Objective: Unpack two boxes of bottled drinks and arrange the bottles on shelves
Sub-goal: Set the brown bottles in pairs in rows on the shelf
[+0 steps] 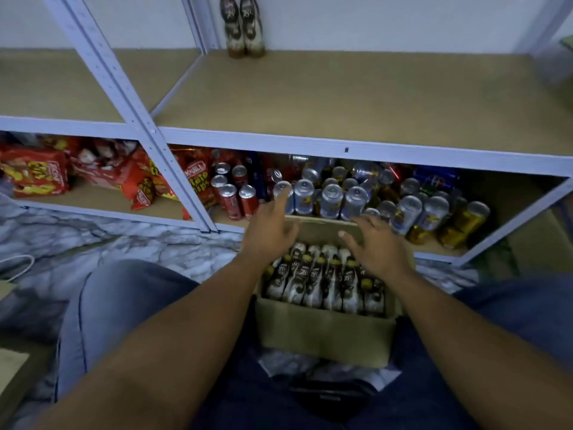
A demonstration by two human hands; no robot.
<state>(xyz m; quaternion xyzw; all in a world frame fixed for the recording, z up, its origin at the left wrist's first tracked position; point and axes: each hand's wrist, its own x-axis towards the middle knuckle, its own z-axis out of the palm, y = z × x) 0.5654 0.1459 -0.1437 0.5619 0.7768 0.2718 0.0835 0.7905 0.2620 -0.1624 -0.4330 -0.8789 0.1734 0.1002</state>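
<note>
An open cardboard box (pixel 322 333) sits on the floor between my knees, packed with several brown-and-white drink bottles (pixel 322 280). Two of the same bottles (pixel 243 29) stand upright at the back of the wide tan shelf (pixel 341 100). My left hand (pixel 269 231) hovers above the box's far left corner with fingers spread and holding nothing. My right hand (pixel 375 243) hovers over the box's far right side, fingers relaxed and empty. Both hands are apart from the bottles.
The lower shelf holds several drink cans (pixel 341 197) right behind the box and red snack bags (pixel 93 172) at left. A pale blue upright post (pixel 130 110) divides the shelving. Marble-pattern floor (pixel 108 243) lies at left, with a white cable (pixel 18 265).
</note>
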